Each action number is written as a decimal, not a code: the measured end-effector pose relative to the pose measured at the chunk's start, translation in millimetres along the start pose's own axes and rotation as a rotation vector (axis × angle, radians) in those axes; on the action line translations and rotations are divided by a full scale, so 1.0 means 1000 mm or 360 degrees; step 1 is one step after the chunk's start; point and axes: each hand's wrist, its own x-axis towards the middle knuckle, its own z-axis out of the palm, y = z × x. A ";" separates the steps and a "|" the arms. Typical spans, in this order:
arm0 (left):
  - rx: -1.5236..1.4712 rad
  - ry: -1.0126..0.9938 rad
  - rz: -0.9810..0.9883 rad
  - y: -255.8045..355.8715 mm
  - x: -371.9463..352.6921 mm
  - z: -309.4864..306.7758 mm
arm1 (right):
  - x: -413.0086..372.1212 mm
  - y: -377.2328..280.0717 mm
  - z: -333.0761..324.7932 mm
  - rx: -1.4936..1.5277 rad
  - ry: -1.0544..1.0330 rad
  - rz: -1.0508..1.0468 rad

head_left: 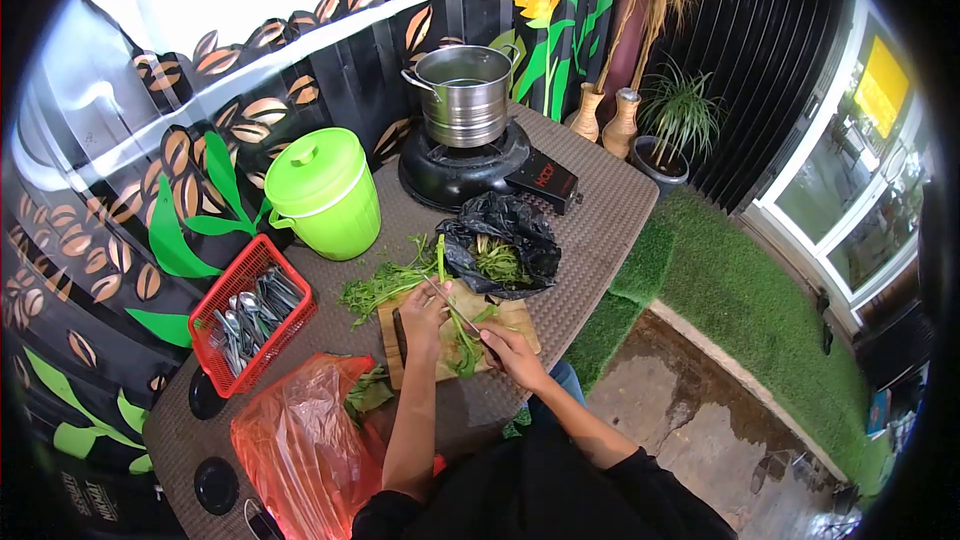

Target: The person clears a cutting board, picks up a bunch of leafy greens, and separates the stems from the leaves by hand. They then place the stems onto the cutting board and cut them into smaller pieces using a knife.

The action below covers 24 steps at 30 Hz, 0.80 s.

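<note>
My right hand [513, 358] is closed round the handle of a knife [457, 311], whose blade points up and left towards my other hand. My left hand [425, 310] pinches a leafy green stalk [441, 258] beside the blade tip. Both hands are over a wooden cutting board [518, 319], where cut green pieces [465, 352] lie under the blade. Feathery green leaves [385, 287] spread past the board's far left corner. Just beyond the board, a black plastic bag [540, 262] gapes around more greens [497, 262].
A steel pot [465, 100] stands on a black portable stove [452, 178] at the back. A green lidded bucket [325, 195] and a red basket [230, 380] of cutlery [250, 325] are to the left. An orange plastic bag [300, 430] lies nearer me on the table [590, 250].
</note>
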 end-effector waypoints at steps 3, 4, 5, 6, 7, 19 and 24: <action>-0.0020 0.0014 0.0003 0.000 0.000 0.001 | 0.002 0.008 -0.001 0.0097 -0.0025 0.0087; -0.0029 0.0020 0.0000 -0.001 0.001 0.000 | 0.003 0.010 -0.001 0.0120 -0.0009 0.0081; -0.0037 0.0025 -0.0004 -0.002 0.002 -0.001 | 0.003 0.012 0.000 0.0144 0.0007 0.0076; -0.0038 0.0028 -0.0003 -0.001 0.001 0.000 | 0.003 0.012 0.000 0.0143 0.0004 0.0077; -0.0049 0.0024 -0.0009 0.001 -0.001 0.001 | 0.002 0.011 -0.001 0.0117 -0.0044 0.0113; -0.0441 -0.0345 -0.0350 -0.008 -0.004 -0.009 | 0.014 0.005 -0.005 -0.0054 0.0244 0.0090; -0.0489 -0.0366 -0.0355 -0.019 -0.003 -0.008 | 0.011 -0.001 -0.001 -0.0128 0.0241 -0.0011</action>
